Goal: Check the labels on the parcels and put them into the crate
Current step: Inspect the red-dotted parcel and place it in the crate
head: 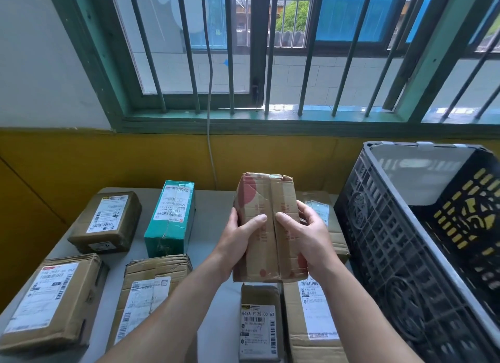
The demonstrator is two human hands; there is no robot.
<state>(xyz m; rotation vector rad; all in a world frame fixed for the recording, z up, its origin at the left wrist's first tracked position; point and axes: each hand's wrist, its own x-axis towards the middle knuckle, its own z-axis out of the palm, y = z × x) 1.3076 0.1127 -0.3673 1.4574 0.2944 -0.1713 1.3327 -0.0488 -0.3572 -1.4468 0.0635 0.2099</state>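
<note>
I hold a brown cardboard parcel [267, 200] with red print and a taped seam up above the table, its plain side facing me and no label showing. My left hand [239, 235] grips its left edge with the thumb across the front. My right hand [304, 235] grips the right edge the same way. A dark plastic crate [392, 243] stands at the right, its inside holding no parcels that I can see. Several labelled parcels lie on the table [216, 303], among them a teal box [171, 219] and a small brown parcel [258, 322].
Brown parcels lie at the far left [107, 222], near left [51, 300] and centre left [148, 292]. Two more sit behind [328, 227] and below [313, 322] my right hand. A yellow wall and a barred window rise behind the table; a cable [210, 135] hangs down.
</note>
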